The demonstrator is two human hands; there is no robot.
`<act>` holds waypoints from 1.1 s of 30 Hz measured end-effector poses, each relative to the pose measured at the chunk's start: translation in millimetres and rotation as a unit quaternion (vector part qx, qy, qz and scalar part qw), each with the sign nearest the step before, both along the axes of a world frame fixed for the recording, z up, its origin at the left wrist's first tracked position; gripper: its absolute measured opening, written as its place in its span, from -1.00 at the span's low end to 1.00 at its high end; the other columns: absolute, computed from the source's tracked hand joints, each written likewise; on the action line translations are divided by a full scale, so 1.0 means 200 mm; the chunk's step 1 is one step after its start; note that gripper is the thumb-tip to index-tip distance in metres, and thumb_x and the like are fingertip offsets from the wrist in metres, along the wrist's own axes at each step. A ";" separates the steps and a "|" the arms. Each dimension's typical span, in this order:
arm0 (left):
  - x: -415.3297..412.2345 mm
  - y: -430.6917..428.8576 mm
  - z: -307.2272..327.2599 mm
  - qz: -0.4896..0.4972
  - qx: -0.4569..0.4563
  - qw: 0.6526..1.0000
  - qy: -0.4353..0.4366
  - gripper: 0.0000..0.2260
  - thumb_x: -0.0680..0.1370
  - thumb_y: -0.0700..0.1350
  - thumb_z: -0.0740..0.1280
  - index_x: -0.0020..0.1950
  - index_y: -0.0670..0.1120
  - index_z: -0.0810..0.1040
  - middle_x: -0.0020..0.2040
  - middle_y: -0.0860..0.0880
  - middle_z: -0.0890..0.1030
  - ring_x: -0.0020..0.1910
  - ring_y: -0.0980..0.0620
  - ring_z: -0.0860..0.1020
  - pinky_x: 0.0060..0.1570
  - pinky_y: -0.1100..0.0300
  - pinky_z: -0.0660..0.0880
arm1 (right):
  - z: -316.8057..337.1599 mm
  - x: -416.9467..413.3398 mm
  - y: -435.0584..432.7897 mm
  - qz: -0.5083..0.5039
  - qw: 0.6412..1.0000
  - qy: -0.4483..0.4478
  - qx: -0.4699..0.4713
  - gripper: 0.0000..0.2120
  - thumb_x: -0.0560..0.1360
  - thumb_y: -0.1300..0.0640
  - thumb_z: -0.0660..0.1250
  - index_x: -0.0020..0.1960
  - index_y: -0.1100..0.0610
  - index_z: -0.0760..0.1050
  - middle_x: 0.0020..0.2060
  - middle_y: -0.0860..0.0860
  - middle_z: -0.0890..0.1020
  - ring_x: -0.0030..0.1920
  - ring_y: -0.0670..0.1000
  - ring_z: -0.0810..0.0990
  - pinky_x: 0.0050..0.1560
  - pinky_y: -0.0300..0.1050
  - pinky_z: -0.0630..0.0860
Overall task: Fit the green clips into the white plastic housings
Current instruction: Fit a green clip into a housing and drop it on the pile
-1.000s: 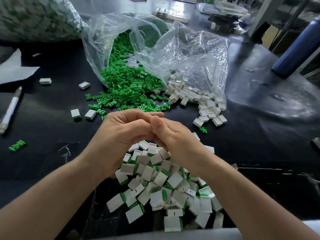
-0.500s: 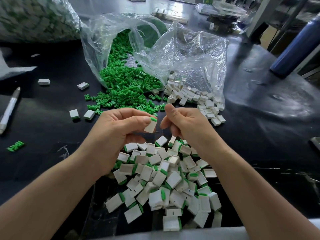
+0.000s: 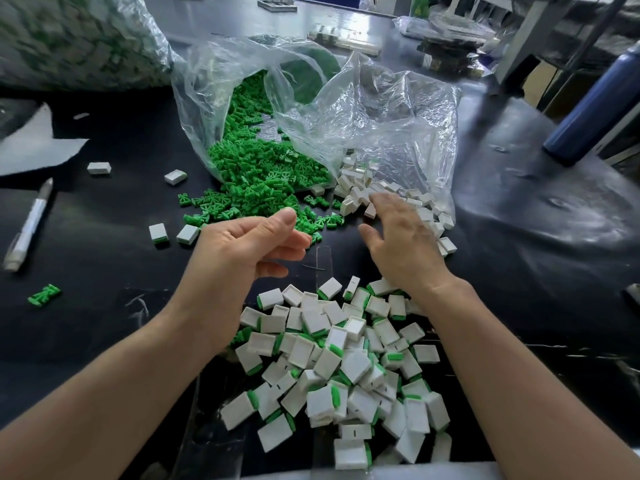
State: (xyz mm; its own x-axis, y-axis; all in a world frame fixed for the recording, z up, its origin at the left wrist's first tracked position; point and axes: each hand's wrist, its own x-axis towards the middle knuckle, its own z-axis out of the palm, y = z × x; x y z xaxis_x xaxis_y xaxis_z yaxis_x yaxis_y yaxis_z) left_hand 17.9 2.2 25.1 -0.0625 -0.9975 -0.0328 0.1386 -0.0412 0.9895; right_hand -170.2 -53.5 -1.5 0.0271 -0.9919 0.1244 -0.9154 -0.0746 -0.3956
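A heap of green clips (image 3: 263, 174) spills from a clear plastic bag (image 3: 221, 98) onto the black table. Beside it, loose white housings (image 3: 360, 192) lie at the mouth of a second clear bag (image 3: 398, 133). My left hand (image 3: 242, 247) hovers near the clips with fingers loosely spread, holding nothing. My right hand (image 3: 401, 240) stretches with straight fingers over the white housings, its fingertips at their edge. A pile of housings with green clips fitted (image 3: 339, 362) lies close to me between my forearms.
A white pen (image 3: 27, 226) lies at the left, near a stray green clip (image 3: 44, 294) and a few single housings (image 3: 158, 233). A blue bottle (image 3: 592, 102) stands at the right. A large filled bag (image 3: 69, 39) sits at the back left.
My left hand held an assembled housing half a second ago; now it is empty. Both hands have parted and moved away from me, the right one reaching to the loose housings.
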 end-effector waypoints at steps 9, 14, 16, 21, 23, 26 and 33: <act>0.01 0.00 0.00 0.003 0.002 1.000 0.000 -0.73 0.24 0.12 0.33 -0.37 -0.06 0.67 -0.24 -0.07 0.69 -0.27 0.07 0.62 -0.34 0.30 0.54 | -0.05 -0.03 -0.03 0.006 0.999 0.038 -0.006 -0.54 0.57 0.11 0.17 0.45 0.09 0.21 0.42 0.02 0.31 0.44 0.02 0.20 0.45 0.03 -0.10; 0.00 -0.01 -0.01 0.008 0.007 1.000 -0.011 -0.78 0.26 0.06 0.34 -0.35 -0.07 0.66 -0.23 -0.06 0.69 -0.26 0.07 0.62 -0.34 0.28 0.53 | -0.04 -0.01 -0.01 0.003 0.996 0.035 -0.083 -0.67 0.49 0.26 0.26 0.25 0.13 0.47 0.15 0.08 0.57 0.16 0.12 0.48 0.29 -0.05 0.25; 0.00 0.00 -0.02 0.014 0.006 1.000 -0.021 -0.83 0.26 -0.01 0.36 -0.27 -0.06 0.65 -0.23 -0.04 0.69 -0.26 0.09 0.62 -0.33 0.29 0.53 | -0.02 0.00 0.00 0.001 0.997 -0.018 -0.080 -0.74 0.50 0.24 0.26 0.19 0.15 0.48 0.07 0.08 0.58 0.08 0.08 0.50 0.19 -0.08 0.34; 0.00 0.00 -0.04 0.022 -0.028 0.994 -0.100 -0.73 0.37 -0.28 0.45 -0.10 0.08 0.62 -0.14 0.05 0.68 -0.24 0.18 0.62 -0.28 0.36 0.54 | 0.08 0.08 0.09 0.062 0.941 -0.330 0.045 -0.89 0.46 0.18 0.37 -0.05 0.04 0.48 -0.14 -0.03 0.61 -0.10 -0.07 0.58 -0.02 -0.22 0.51; -0.01 0.00 -0.04 0.020 -0.036 0.993 -0.109 -0.68 0.35 -0.29 0.46 -0.08 0.12 0.61 -0.11 0.05 0.67 -0.24 0.18 0.62 -0.23 0.34 0.56 | 0.10 0.11 0.13 0.096 0.902 -0.406 0.110 -0.89 0.44 0.20 0.39 -0.07 0.07 0.50 -0.15 0.04 0.63 -0.11 -0.02 0.59 0.04 -0.10 0.52; -0.02 0.01 -0.03 -0.010 -0.051 0.994 -0.095 -0.75 0.27 -0.14 0.47 -0.09 0.08 0.63 -0.14 -0.04 0.66 -0.23 0.09 0.63 -0.19 0.25 0.60 | 0.11 0.15 0.17 0.142 0.879 -0.431 0.144 -0.95 0.45 0.23 0.36 -0.11 0.13 0.50 -0.23 0.08 0.62 -0.19 -0.02 0.59 -0.02 -0.07 0.54; -0.02 0.00 -0.03 0.020 -0.044 0.995 -0.082 -0.93 0.34 -0.21 0.44 -0.24 -0.11 0.59 -0.37 -0.05 0.64 -0.40 0.08 0.60 -0.38 0.29 0.56 | 0.09 0.15 0.16 0.098 0.934 -0.334 0.080 -0.86 0.52 0.11 0.28 -0.13 0.16 0.55 -0.23 0.12 0.65 -0.20 0.08 0.61 -0.08 -0.01 0.57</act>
